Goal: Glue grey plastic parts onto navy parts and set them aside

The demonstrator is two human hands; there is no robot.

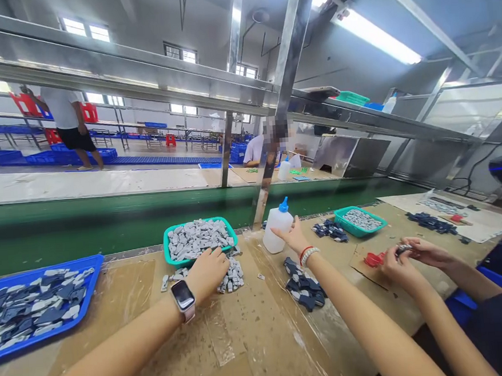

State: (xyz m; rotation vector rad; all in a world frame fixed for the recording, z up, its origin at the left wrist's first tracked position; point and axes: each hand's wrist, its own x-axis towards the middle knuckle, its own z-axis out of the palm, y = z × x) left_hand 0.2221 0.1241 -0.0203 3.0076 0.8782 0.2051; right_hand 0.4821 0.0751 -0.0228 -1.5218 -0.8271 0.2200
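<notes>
My left hand, with a watch on its wrist, rests on a pile of small light grey plastic pieces at the front of a green basket filled with the same pieces. Its fingers are slightly apart, and the fingertips are partly hidden. Farther right, my right hand grips a white squeeze bottle with a blue nozzle; the bottle stands upright on the table. Below that hand lies a heap of dark blue and grey pieces.
At left stands a blue tray of dark and grey pieces. A co-worker's hands hold a small dark part at right, near a red piece and another green basket. Behind the table runs a green belt. A metal post rises ahead.
</notes>
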